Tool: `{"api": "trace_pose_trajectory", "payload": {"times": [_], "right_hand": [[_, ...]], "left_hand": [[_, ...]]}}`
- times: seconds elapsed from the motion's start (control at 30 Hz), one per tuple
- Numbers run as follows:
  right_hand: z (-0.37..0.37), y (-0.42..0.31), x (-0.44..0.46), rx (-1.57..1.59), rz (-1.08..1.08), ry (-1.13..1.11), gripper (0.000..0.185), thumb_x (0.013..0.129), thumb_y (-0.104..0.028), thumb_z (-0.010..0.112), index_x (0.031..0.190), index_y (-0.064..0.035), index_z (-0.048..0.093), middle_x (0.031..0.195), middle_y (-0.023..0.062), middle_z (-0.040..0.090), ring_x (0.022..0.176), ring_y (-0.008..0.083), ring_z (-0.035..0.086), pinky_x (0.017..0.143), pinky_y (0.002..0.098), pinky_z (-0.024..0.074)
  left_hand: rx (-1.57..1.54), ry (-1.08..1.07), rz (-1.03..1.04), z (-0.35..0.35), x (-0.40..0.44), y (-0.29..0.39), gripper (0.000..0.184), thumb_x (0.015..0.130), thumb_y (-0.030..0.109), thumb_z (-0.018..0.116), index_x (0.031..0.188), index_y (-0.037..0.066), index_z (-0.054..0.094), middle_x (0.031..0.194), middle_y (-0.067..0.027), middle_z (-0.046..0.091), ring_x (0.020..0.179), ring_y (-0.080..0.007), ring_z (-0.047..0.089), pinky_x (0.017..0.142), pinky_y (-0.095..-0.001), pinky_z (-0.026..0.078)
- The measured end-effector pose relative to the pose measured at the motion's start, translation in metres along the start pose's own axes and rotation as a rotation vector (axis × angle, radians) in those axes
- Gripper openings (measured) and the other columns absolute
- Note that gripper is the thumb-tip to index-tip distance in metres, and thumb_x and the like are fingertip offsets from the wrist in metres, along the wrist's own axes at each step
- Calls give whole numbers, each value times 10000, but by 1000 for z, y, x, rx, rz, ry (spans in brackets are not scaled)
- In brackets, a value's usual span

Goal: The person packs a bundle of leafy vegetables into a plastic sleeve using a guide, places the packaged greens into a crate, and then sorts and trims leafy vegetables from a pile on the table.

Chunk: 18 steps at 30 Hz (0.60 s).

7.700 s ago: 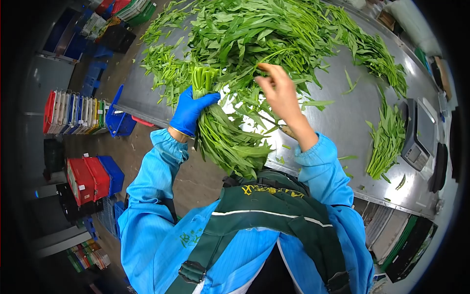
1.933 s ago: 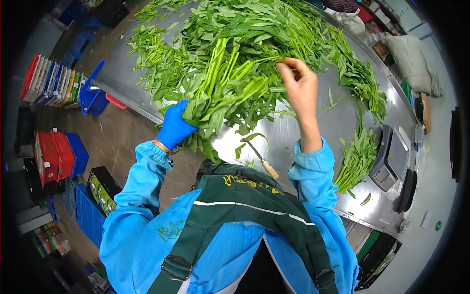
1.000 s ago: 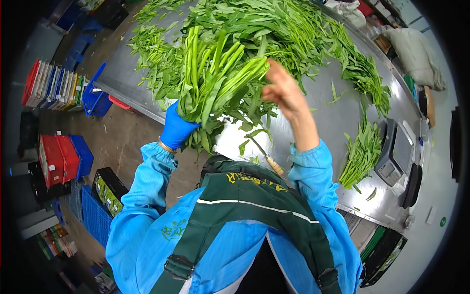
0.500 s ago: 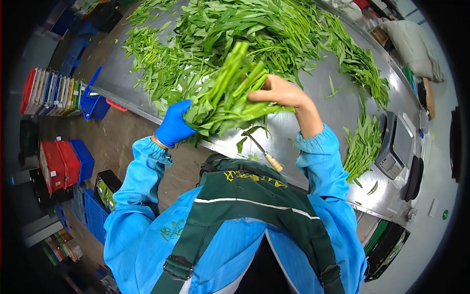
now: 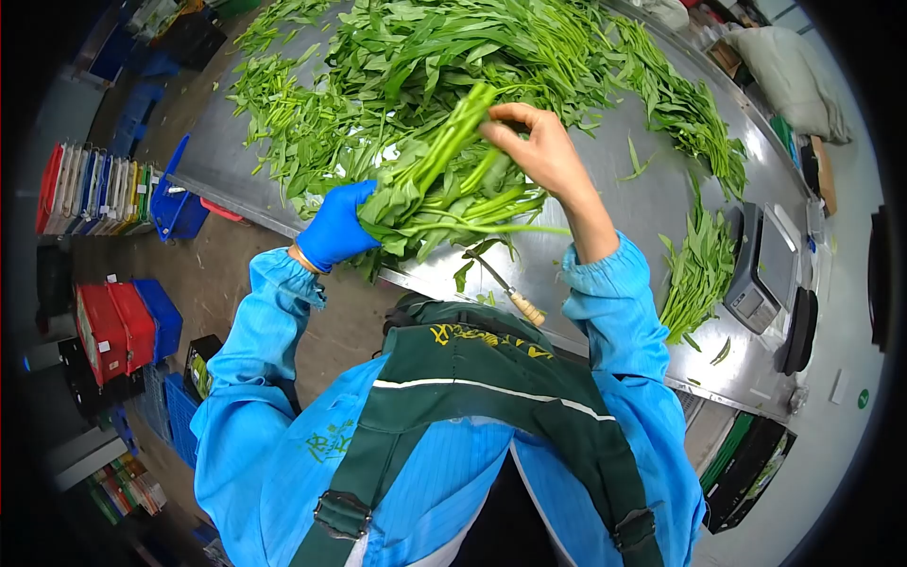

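My left hand [image 5: 335, 227], in a blue glove, grips a bunch of water spinach [image 5: 444, 194] around its leafy part, above the table's near edge. The cut stems point up and to the right. My bare right hand [image 5: 543, 156] is at the upper stem ends, with thumb and forefinger closed on them. Below the bunch lies a small tool with a wooden handle [image 5: 525, 308] and a thin dark curved blade, a leaf beside it. A large heap of water spinach [image 5: 453, 57] covers the far part of the metal table [image 5: 605, 170].
A sorted bunch of greens [image 5: 699, 274] lies at the right beside a digital scale [image 5: 756, 283]. More greens [image 5: 694, 123] line the far right edge. On the floor to the left stand red crates [image 5: 113, 326], a blue basket [image 5: 178, 203] and a row of colourful boards [image 5: 90, 189].
My right hand has moved up from the lower stems to the tops of the upright stems. My left hand keeps its hold on the bunch, nearly in place.
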State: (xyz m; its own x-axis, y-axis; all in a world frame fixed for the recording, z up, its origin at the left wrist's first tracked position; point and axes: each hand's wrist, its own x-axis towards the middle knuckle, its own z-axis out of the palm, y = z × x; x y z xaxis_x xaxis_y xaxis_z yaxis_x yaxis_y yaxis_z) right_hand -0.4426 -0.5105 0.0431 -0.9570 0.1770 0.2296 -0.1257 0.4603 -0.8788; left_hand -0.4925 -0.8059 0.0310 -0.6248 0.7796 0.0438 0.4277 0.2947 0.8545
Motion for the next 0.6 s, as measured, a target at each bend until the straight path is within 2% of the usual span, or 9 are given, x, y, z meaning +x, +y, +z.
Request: {"api": "trace_pose_trajectory", "payload": {"times": [0.1, 0.17, 0.23, 0.27, 0.3, 0.4, 0.5, 0.57, 0.6], "right_hand": [[-13, 5, 4, 10, 105, 187, 220, 826, -180, 657, 890, 29, 681, 708, 61, 655, 655, 113, 569, 625, 267, 460], [-23, 4, -2, 6, 170, 218, 182, 835, -159, 638, 886, 10, 684, 717, 47, 648, 634, 67, 522, 586, 243, 434], [-15, -6, -15, 17, 207, 47, 221, 829, -204, 653, 897, 4, 683, 716, 59, 652, 631, 94, 552, 586, 262, 445], [1, -14, -21, -35, 29, 66, 295, 819, -279, 663, 926, -5, 680, 734, 81, 661, 634, 140, 591, 594, 292, 457], [10, -28, -26, -176, 175, -102, 339, 804, -335, 667, 934, -22, 678, 767, 105, 667, 656, 204, 625, 622, 327, 478], [36, -18, -31, -261, 147, -228, 304, 807, -315, 653, 905, -29, 680, 783, 120, 669, 672, 237, 631, 643, 344, 490], [17, 27, -28, -216, 149, 140, 201, 804, -210, 642, 874, -24, 676, 773, 134, 670, 677, 240, 633, 644, 347, 493], [-9, 28, -32, -194, 225, 247, 161, 817, -167, 634, 886, -29, 680, 784, 127, 683, 660, 212, 626, 619, 321, 486], [-14, 17, -34, -177, 258, 263, 154, 815, -166, 645, 887, -36, 683, 776, 120, 685, 637, 203, 617, 602, 316, 481]], "left_hand": [[38, -5, 62, -1, 1, -6, 450, 683, 150, 774, 1086, 28, 617, 977, -144, 674, 872, -227, 664, 779, -317, 506], [81, 2, -15, -3, -4, -13, 461, 676, 153, 775, 1094, 40, 616, 962, -142, 675, 866, -258, 665, 771, -319, 508], [109, 39, -12, -3, -1, -11, 471, 675, 185, 771, 1102, 56, 618, 945, -153, 669, 848, -305, 656, 745, -346, 514], [253, 56, 0, -3, 3, -10, 490, 672, 201, 769, 1115, 62, 613, 950, -159, 664, 843, -323, 647, 739, -366, 512], [398, 71, 14, -2, 6, -10, 508, 668, 216, 767, 1128, 67, 608, 956, -166, 659, 839, -341, 638, 732, -387, 511], [575, 84, 108, -2, 11, -9, 495, 654, 159, 715, 1135, 118, 603, 951, -147, 647, 828, -352, 614, 705, -426, 494], [747, 100, 196, -14, 8, 0, 475, 645, 87, 661, 1109, 167, 602, 878, -98, 628, 772, -322, 606, 655, -424, 477], [942, -30, 195, -26, 7, 4, 547, 590, -15, 627, 1116, 132, 596, 904, -80, 620, 778, -309, 580, 661, -398, 460], [996, -24, 266, -30, 8, -1, 550, 609, 4, 620, 1138, 149, 581, 854, -64, 586, 741, -294, 561, 637, -394, 439]]}}
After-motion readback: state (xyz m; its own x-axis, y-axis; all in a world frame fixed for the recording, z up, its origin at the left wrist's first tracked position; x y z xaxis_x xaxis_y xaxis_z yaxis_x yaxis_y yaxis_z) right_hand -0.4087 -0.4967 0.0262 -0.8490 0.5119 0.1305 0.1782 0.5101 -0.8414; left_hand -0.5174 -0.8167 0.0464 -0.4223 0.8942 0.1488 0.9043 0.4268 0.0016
